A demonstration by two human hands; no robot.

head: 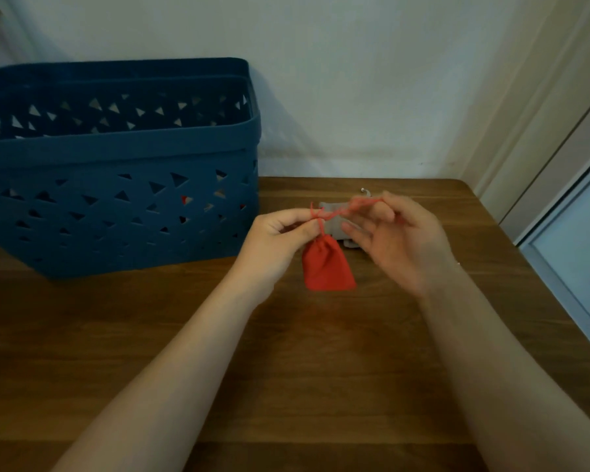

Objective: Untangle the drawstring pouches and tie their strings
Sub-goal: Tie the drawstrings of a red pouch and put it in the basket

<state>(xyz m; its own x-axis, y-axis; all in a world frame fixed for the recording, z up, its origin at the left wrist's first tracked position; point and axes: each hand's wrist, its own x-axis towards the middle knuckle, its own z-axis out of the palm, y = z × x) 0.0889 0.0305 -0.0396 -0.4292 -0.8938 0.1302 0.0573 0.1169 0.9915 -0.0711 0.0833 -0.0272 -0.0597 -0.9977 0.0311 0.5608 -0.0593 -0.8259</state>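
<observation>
A small red drawstring pouch hangs by its red string just above the wooden table. My left hand pinches the string right above the pouch's gathered mouth. My right hand, blurred, holds the other end of the string, stretched out to the right near its fingertips. A grey pouch lies flat on the table behind the red one, mostly hidden by my hands. A small silver end of its cord shows at the back.
A big blue plastic basket with triangular holes stands on the table's left side against the wall; something red shows through its holes. The wooden table ends at the right beside a light door frame.
</observation>
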